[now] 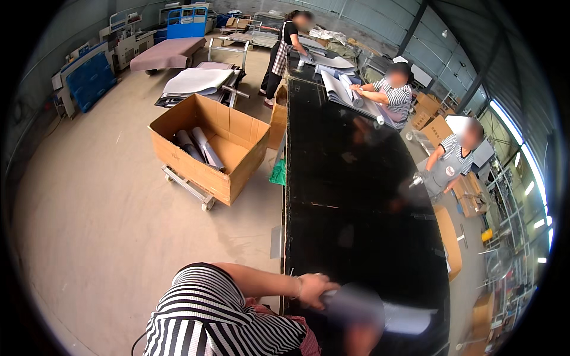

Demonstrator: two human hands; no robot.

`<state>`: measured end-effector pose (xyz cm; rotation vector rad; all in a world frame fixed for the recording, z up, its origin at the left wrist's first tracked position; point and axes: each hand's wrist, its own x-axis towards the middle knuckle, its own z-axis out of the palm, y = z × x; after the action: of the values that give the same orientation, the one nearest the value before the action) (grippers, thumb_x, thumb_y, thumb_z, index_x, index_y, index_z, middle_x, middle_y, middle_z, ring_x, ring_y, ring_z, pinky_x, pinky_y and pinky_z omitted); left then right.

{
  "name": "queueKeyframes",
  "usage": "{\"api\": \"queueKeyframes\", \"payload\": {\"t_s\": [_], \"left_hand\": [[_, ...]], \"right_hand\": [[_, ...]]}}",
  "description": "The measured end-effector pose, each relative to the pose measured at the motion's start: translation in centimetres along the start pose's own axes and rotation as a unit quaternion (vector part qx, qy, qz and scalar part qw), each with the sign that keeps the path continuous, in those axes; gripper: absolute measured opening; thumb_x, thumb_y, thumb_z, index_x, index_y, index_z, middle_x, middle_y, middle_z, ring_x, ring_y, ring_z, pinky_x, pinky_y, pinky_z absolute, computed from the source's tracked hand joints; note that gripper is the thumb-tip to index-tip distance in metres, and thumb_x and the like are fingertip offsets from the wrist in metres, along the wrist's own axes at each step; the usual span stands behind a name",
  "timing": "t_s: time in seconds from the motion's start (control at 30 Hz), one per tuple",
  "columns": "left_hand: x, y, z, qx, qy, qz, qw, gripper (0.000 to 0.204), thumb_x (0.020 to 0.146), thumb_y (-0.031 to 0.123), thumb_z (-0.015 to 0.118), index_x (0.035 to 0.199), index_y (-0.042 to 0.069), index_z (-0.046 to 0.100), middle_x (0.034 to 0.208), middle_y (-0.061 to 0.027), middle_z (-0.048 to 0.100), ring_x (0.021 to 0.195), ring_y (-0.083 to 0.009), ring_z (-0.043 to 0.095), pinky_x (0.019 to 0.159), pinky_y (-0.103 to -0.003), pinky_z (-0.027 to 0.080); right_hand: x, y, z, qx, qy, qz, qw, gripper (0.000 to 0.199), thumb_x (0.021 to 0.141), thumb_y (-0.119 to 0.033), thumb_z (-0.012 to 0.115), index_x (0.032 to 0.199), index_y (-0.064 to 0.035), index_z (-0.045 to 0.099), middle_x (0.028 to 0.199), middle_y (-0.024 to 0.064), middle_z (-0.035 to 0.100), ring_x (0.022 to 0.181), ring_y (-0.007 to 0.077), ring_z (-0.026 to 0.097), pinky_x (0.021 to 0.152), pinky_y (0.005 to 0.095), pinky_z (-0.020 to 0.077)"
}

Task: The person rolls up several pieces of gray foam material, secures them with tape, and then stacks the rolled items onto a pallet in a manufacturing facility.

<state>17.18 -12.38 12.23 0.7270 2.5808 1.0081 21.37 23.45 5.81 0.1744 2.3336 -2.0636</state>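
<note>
My left arm, in a black-and-white striped sleeve, reaches in from the lower left. At the near end of the black table, my left hand [314,289] has its fingers curled on the end of a grey sheet roll [409,320]. A blurred patch covers much of this roll, and its pale, shiny part extends to the right across the tabletop. Below that patch a smeared, skin-coloured shape, apparently my right hand [362,341], lies close to the roll. Its fingers cannot be made out.
The long black table [356,237] runs away from me. On its left, a cardboard box [208,148] with several grey rolls stands on a wheeled dolly [190,188]. Three co-workers stand along the table, one handling a grey roll [350,89]. Stacked sheets [199,81] lie farther back.
</note>
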Motion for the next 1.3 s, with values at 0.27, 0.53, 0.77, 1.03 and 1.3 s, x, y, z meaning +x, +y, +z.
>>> {"api": "queueKeyframes", "payload": {"t_s": [0.27, 0.53, 0.77, 1.03, 1.3], "left_hand": [[7.4, -0.6, -3.2, -0.223, 0.037, -0.162, 0.961, 0.078, 0.08, 0.053, 0.069, 0.136, 0.003, 0.049, 0.116, -0.0268, 0.066, 0.098, -0.037, 0.069, 0.082, -0.042, 0.056], [2.9, -7.8, 8.4, -0.286, -0.043, -0.145, 0.946, 0.12, 0.073, 0.068, 0.073, 0.153, -0.002, 0.018, 0.137, -0.0309, 0.052, 0.126, -0.0406, 0.054, 0.108, -0.041, 0.042], [4.5, -6.3, 7.7, -0.204, 0.039, -0.192, 0.959, 0.08, 0.086, 0.036, 0.071, 0.145, -0.003, 0.034, 0.113, -0.0294, 0.066, 0.102, -0.036, 0.069, 0.089, -0.042, 0.054], [23.6, -4.3, 1.7, -0.376, 0.272, -0.076, 0.883, 0.045, 0.09, 0.013, 0.064, 0.131, -0.001, 0.05, 0.094, -0.012, 0.069, 0.086, -0.0212, 0.07, 0.07, -0.035, 0.057], [16.0, -2.7, 7.1, -0.302, 0.059, 0.175, 0.935, 0.028, 0.091, 0.017, 0.057, 0.114, 0.004, 0.067, 0.102, -0.017, 0.071, 0.093, -0.028, 0.069, 0.082, -0.038, 0.054]], "right_hand": [[10.6, 1.3, -0.9, 0.253, -0.084, 0.118, 0.956, 0.046, 0.102, -0.036, 0.046, 0.132, -0.0007, 0.049, 0.122, 0.0181, 0.059, 0.111, 0.0282, 0.059, 0.1, 0.0385, 0.0476], [0.4, 9.0, 7.3, -0.026, -0.203, 0.202, 0.958, 0.05, 0.102, -0.039, 0.05, 0.139, -0.0058, 0.039, 0.132, 0.0187, 0.055, 0.119, 0.0357, 0.056, 0.096, 0.0495, 0.0504], [0.9, 6.0, 11.6, 0.039, -0.138, 0.123, 0.982, 0.037, 0.102, -0.027, 0.055, 0.127, -0.0008, 0.051, 0.12, 0.0185, 0.063, 0.107, 0.0291, 0.064, 0.091, 0.0428, 0.0519], [7.6, -7.8, 10.7, 0.142, 0.042, 0.061, 0.987, 0.048, 0.094, -0.016, 0.063, 0.138, -0.0012, 0.05, 0.12, 0.0147, 0.066, 0.096, 0.0189, 0.066, 0.085, 0.031, 0.0539], [-1.5, 7.2, 5.6, -0.475, -0.103, -0.058, 0.872, 0.087, 0.071, -0.036, 0.082, 0.141, 0.0013, 0.046, 0.142, 0.0246, 0.049, 0.133, 0.0416, 0.044, 0.112, 0.0492, 0.035]]}}
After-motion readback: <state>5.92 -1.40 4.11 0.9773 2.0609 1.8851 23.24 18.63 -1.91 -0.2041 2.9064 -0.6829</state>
